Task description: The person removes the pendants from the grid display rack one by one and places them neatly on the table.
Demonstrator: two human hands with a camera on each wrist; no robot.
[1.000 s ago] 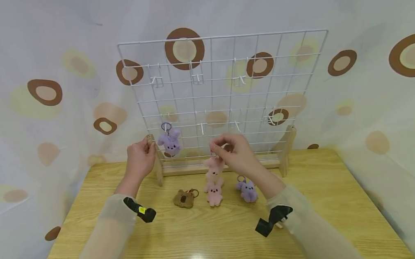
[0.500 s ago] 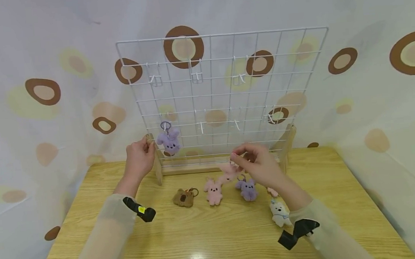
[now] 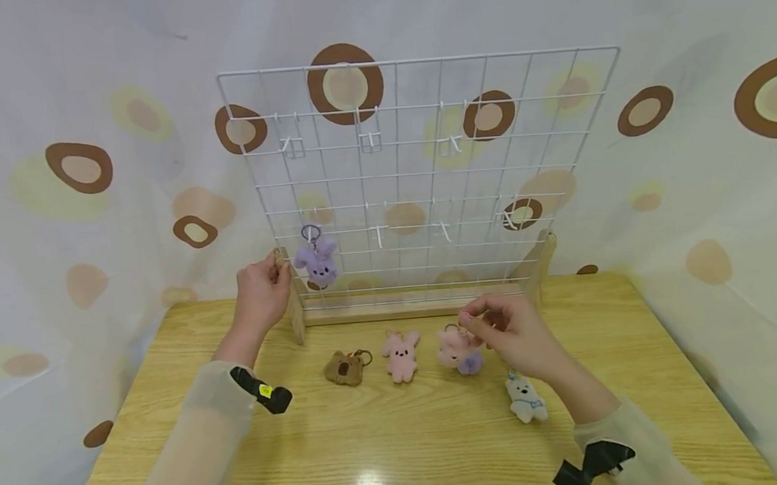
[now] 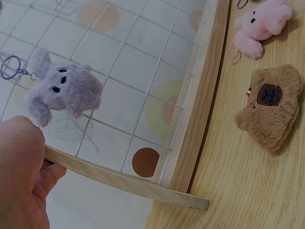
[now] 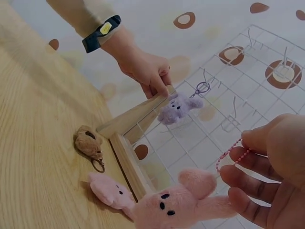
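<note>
My left hand (image 3: 263, 293) grips the top of the wooden left leg (image 4: 124, 180) of a white wire grid rack (image 3: 414, 60). My right hand (image 3: 507, 328) pinches the pink bead chain (image 5: 224, 156) of a pink plush keychain (image 5: 176, 205), which hangs from it in front of the rack. In the head view that plush overlaps a purple plush keychain (image 3: 471, 364) on the table and hides most of it. Another purple plush (image 3: 320, 266) hangs by its ring on a lower left hook, close to my left hand.
On the wooden table (image 3: 275, 453) lie a brown bear keychain (image 3: 344, 369), a second pink plush (image 3: 401, 357) and a white dog plush (image 3: 525, 398). Several white hooks stick out from the grid in two rows. A spotted cloth (image 3: 703, 192) hangs behind.
My right hand has moved right and down with the pink plush, from before the rack's middle to over the purple plush. The white dog came into view. My left hand stays put.
</note>
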